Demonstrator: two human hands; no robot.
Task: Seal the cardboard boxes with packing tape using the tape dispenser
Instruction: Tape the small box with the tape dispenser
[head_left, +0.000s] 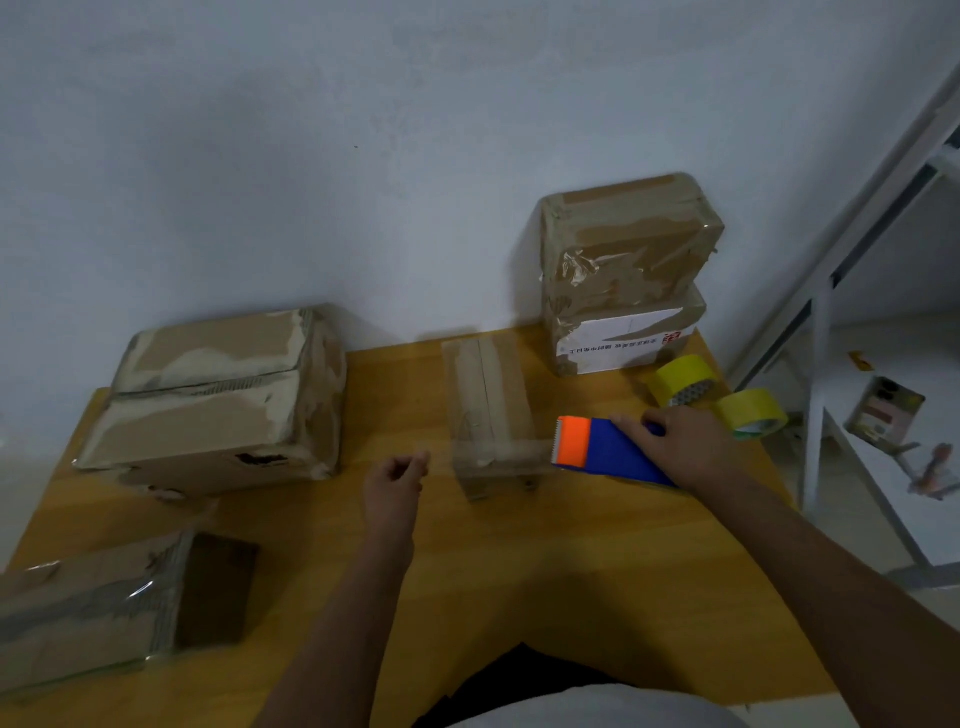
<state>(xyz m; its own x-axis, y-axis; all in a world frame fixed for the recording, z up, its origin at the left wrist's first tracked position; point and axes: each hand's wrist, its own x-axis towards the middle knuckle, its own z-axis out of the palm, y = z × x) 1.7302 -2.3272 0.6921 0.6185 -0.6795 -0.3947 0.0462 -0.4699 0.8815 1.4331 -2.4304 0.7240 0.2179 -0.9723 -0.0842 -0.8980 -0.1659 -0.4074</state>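
Gripping the blue-and-orange plastic tape dispenser (605, 449), the right hand (691, 441) has its fingers wrapped over the blue body, serrated orange end touching the small taped cardboard box (491, 410) directly to its left. That box's long axis runs away from the person. The left hand (395, 480), loosely curled and empty, hovers just left of the box, looking nearer to steady it.

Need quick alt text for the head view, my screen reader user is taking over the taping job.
The right hand grips a blue and orange tape dispenser beside a small taped box on a wooden table. The left hand hovers loosely curled, holding nothing. More taped boxes and two yellow tape rolls surround them.
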